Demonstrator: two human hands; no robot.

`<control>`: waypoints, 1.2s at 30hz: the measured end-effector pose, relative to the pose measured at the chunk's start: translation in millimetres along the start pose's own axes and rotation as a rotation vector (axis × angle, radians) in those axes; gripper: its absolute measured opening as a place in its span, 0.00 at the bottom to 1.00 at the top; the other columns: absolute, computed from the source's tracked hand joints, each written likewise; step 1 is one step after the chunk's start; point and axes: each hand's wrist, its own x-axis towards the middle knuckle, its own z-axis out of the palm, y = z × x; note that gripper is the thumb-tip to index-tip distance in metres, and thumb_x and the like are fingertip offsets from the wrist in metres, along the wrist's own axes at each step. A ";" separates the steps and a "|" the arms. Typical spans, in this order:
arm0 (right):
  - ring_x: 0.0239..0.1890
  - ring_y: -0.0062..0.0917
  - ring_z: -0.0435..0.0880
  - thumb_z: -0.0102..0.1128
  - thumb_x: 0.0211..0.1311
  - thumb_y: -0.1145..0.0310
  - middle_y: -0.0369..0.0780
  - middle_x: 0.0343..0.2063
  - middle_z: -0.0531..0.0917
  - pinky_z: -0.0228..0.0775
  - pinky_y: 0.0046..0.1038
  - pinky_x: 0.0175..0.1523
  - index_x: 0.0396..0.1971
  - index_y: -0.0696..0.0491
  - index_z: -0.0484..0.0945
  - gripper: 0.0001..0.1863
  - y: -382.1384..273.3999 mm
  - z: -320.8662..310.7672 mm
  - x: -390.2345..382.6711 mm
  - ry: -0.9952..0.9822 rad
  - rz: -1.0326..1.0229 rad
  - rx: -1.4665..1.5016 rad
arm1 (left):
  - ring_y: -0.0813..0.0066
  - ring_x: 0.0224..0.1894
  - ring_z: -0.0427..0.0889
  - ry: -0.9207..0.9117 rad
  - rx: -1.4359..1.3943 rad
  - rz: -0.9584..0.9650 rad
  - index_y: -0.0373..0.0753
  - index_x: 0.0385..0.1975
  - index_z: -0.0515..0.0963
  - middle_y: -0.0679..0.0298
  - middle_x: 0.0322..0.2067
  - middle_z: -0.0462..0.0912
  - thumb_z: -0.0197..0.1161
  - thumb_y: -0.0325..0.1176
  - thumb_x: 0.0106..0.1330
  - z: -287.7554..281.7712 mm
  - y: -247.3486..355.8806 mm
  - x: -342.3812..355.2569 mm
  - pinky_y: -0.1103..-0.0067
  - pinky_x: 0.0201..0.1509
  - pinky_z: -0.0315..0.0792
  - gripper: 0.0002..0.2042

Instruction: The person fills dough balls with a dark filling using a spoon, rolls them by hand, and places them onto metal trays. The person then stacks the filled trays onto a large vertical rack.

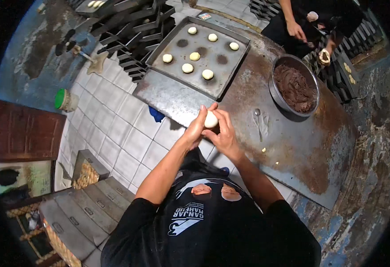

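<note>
A smooth, pale dough ball (211, 120) sits cupped between my two hands, over the near edge of the metal table (248, 147). On its left side my left hand (197, 126) presses with fingers pointing away from me. My right hand (224, 133) curls round the other side, thumb underneath. Beyond my hands lies a square metal baking tray (177, 46) bearing several similar dough balls (195, 56), spaced apart, with dark round marks between them. To the right stands a metal bowl (273, 86) of dark brown filling (295, 89). A spoon (259, 124) rests beside it.
Across the table a co-worker's hands (296, 30) work, one with a piece of filled dough (324, 56). Stacked black trays (132, 35) rise at the far left. A green-lidded tub (66, 100) stands on the tiled floor (124, 129); metal tins (81, 213) are at lower left.
</note>
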 end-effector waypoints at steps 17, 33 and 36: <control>0.66 0.52 0.69 0.55 0.71 0.58 0.58 0.64 0.70 0.59 0.49 0.68 0.56 0.63 0.72 0.24 307.0 122.1 280.2 -0.349 0.405 -0.863 | 0.70 0.54 0.83 0.458 0.596 0.317 0.34 0.58 0.77 0.56 0.51 0.85 0.59 0.29 0.75 -214.2 146.4 129.4 0.77 0.59 0.74 0.15; 0.45 0.37 0.87 0.66 0.62 0.60 0.50 0.39 0.88 0.76 0.37 0.53 0.44 0.57 0.85 0.18 262.7 192.9 302.4 -0.356 0.256 -0.459 | 0.77 0.42 0.85 0.516 0.512 0.395 0.29 0.53 0.79 0.57 0.41 0.87 0.57 0.31 0.76 -170.2 119.5 74.8 0.80 0.48 0.78 0.13; 0.42 0.35 0.88 0.69 0.58 0.64 0.49 0.36 0.88 0.77 0.35 0.48 0.42 0.58 0.86 0.16 172.6 163.6 276.8 -0.269 0.520 -0.099 | 0.77 0.37 0.83 0.624 0.547 0.484 0.29 0.56 0.76 0.60 0.38 0.85 0.55 0.34 0.78 -140.2 99.5 79.3 0.79 0.44 0.78 0.16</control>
